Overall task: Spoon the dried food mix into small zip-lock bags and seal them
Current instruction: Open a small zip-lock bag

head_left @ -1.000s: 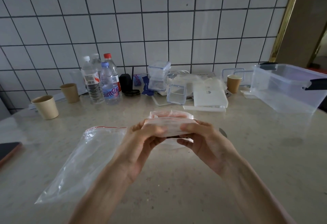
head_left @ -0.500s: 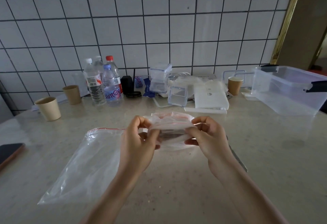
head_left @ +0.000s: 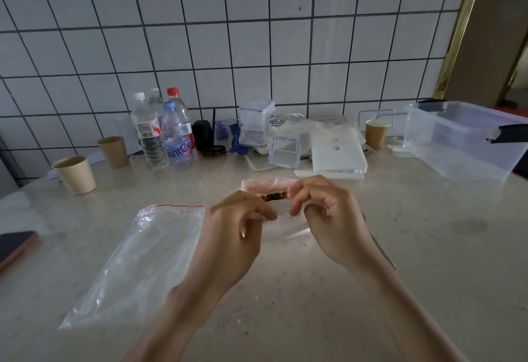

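Both hands hold a small clear zip-lock bag [head_left: 268,187] with a red strip above the table's middle. My left hand [head_left: 237,224] pinches its left side. My right hand [head_left: 323,213] pinches its right side near the top. Dark dried food shows through the bag between my fingers. A large clear zip-lock bag [head_left: 137,261] with a red strip lies flat on the table to the left, apart from my hands. A grey handle [head_left: 383,253] pokes out from under my right wrist; what it belongs to is hidden.
At the back stand paper cups [head_left: 75,174], water bottles [head_left: 177,139], small clear boxes [head_left: 284,150], a white device [head_left: 338,154] and a big clear tub [head_left: 463,141]. A dark phone [head_left: 14,247] lies at the left edge. Crumbs dot the marble table [head_left: 428,276].
My hands have shifted along the small bag and now pinch it nearer its top, with the dried food showing between them. The big bag has not moved.
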Demonstrator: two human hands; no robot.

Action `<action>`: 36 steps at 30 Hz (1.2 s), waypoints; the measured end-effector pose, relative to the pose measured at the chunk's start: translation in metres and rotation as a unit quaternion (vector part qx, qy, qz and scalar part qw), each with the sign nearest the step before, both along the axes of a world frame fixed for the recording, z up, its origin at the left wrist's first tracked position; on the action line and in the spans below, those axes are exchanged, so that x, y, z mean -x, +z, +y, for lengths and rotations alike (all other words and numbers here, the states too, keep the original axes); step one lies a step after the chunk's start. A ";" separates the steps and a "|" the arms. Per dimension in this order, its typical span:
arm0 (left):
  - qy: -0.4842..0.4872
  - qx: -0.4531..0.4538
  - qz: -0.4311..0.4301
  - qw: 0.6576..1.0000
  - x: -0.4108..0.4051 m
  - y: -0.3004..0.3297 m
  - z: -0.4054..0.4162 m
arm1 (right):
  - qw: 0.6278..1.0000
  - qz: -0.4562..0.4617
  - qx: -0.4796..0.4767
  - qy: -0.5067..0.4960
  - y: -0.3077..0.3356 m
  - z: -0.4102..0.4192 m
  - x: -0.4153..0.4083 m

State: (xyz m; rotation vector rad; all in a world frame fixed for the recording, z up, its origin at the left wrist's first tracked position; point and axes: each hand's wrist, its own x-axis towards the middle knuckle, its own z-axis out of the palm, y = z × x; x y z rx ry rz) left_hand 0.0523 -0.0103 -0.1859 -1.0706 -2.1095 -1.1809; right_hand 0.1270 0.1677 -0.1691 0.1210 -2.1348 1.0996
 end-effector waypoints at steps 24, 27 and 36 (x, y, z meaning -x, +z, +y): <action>0.032 0.319 -0.157 0.934 0.000 -0.007 -0.016 | 0.887 -0.330 -0.320 -0.048 -0.008 -0.002 -0.013; 0.043 0.292 -0.153 0.943 0.004 -0.008 -0.014 | 0.889 -0.331 -0.313 -0.044 -0.009 0.001 -0.013; 0.016 0.354 -0.266 0.896 0.011 -0.007 -0.016 | 0.880 -0.391 -0.269 -0.011 -0.012 0.014 -0.004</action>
